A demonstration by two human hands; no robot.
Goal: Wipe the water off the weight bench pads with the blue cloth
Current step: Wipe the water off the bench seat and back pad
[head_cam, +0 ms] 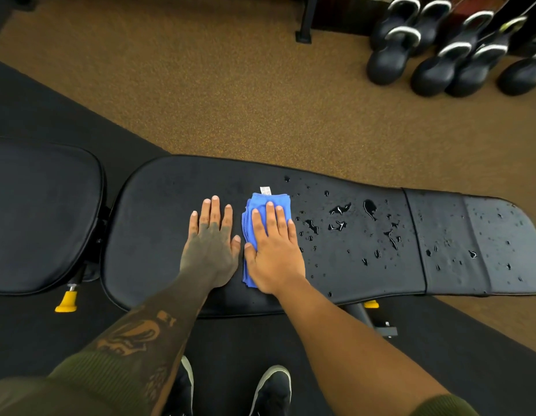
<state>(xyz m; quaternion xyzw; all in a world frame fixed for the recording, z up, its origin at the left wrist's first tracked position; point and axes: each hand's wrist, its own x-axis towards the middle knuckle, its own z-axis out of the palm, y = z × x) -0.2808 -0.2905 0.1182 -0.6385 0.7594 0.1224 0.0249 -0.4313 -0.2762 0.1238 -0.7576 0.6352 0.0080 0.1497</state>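
Mid-wipe: right hand [274, 250] lay spread flat on the folded blue cloth [254, 217], mid back pad [158, 205]. Left hand [211, 244] flat, fingers together, on bare pad beside it. Water droplets [340, 210] sat just right of cloth; next prob. needs a rightward sweep w/ pressure.

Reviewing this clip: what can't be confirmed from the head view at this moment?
- Pad surface under the blue cloth and right hand: covered, so wet or dry there is unknown.
- Right end of the long bench pad: cut off by the frame edge.
- White tag on the cloth: print too small to read.
- Pad under the flat left hand: hidden.
- Seat pad: left part cut off.
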